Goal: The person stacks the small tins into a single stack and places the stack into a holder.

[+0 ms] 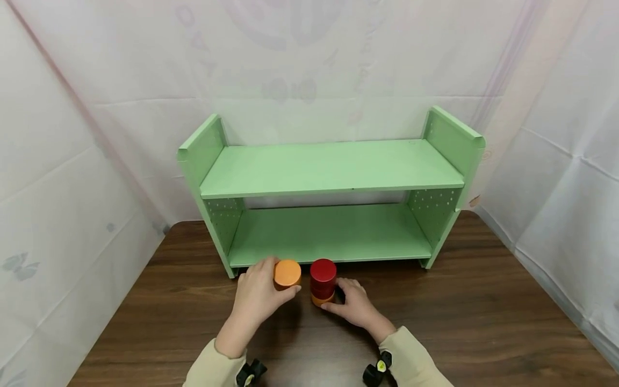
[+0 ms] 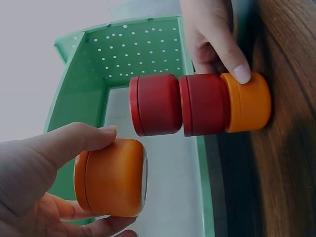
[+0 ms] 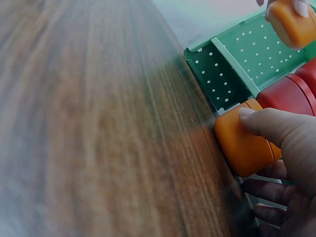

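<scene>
My left hand (image 1: 256,294) grips a small round orange canister (image 1: 287,273) between thumb and fingers, holding it up off the table. Just right of it stands a stack: an orange canister (image 2: 251,102) at the bottom, a red canister (image 2: 205,104) on it, and another red canister (image 2: 157,104) on top. The lowest, orange one sits on the wooden table and is pinched by my right hand (image 1: 357,304), thumb on the near side. In the left wrist view the held canister is level with the top of the stack and apart from it.
Behind both hands stands a light green two-tier shelf (image 1: 333,166) with raised side panels. Its lower board (image 1: 333,232) lies just beyond the stack. Dark brown wooden table (image 1: 483,322) surrounds it, and white sheeting (image 1: 338,64) hangs behind and at both sides.
</scene>
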Action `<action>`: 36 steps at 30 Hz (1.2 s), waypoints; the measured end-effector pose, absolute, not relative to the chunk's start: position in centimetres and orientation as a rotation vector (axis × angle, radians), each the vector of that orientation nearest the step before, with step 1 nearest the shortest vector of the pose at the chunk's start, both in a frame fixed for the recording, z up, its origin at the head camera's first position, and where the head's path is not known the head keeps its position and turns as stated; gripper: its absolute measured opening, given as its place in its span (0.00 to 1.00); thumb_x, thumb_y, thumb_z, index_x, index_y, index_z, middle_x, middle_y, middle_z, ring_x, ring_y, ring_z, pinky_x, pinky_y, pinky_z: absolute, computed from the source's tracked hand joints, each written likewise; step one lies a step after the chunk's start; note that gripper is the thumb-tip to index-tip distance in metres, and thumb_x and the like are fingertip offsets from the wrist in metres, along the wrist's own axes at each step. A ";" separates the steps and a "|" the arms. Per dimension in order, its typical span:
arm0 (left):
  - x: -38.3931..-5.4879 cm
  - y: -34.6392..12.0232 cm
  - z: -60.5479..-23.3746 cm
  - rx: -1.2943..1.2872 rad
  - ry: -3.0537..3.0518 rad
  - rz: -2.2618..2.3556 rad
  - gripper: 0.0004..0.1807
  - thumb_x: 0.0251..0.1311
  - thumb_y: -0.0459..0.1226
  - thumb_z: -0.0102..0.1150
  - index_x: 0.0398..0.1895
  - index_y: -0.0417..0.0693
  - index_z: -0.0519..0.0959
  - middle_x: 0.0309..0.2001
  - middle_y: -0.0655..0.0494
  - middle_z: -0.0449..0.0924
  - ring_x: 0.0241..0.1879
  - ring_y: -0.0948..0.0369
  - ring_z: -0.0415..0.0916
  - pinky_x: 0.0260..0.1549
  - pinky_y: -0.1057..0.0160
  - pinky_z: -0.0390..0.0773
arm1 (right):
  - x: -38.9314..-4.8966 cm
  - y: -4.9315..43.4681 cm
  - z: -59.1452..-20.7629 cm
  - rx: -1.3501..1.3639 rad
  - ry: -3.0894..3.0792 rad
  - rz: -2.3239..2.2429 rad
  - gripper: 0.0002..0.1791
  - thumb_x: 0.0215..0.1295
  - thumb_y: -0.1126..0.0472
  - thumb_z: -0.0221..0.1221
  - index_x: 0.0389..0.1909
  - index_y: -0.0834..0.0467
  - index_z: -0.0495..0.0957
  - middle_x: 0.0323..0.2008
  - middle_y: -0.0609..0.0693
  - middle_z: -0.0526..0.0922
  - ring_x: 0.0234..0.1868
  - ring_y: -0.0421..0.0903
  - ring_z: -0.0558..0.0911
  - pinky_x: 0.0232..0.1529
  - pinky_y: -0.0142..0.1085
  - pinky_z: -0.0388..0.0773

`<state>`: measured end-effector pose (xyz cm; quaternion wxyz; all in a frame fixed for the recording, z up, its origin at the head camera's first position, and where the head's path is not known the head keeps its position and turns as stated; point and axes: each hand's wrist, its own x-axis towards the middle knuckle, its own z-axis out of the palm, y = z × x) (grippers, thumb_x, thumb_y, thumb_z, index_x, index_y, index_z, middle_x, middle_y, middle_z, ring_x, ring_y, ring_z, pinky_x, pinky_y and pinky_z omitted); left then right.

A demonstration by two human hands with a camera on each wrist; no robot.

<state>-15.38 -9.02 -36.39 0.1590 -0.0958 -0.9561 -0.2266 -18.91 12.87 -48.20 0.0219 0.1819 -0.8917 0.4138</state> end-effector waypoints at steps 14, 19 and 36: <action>-16.3 -7.9 -34.7 -0.308 -2.717 -0.676 0.29 0.41 0.48 0.74 0.43 0.42 0.75 0.35 0.50 0.79 0.37 0.50 0.76 0.37 0.48 0.73 | -19.1 13.3 -48.0 0.558 -2.760 1.281 0.32 0.54 0.49 0.68 0.55 0.63 0.74 0.53 0.57 0.78 0.58 0.58 0.71 0.58 0.57 0.65; -16.8 -7.3 -34.0 -0.308 -2.711 -0.666 0.31 0.42 0.49 0.74 0.45 0.41 0.75 0.37 0.47 0.79 0.38 0.50 0.76 0.37 0.47 0.74 | -19.1 13.4 -47.9 0.552 -2.764 1.280 0.31 0.53 0.50 0.68 0.55 0.63 0.74 0.53 0.57 0.78 0.58 0.59 0.71 0.58 0.57 0.65; -17.0 -5.4 -34.7 -0.353 -2.739 -0.618 0.31 0.42 0.51 0.74 0.45 0.42 0.75 0.37 0.48 0.79 0.38 0.50 0.76 0.35 0.48 0.71 | -19.2 13.1 -48.6 0.620 -2.773 1.261 0.31 0.55 0.45 0.66 0.54 0.60 0.75 0.51 0.53 0.79 0.56 0.55 0.72 0.56 0.57 0.64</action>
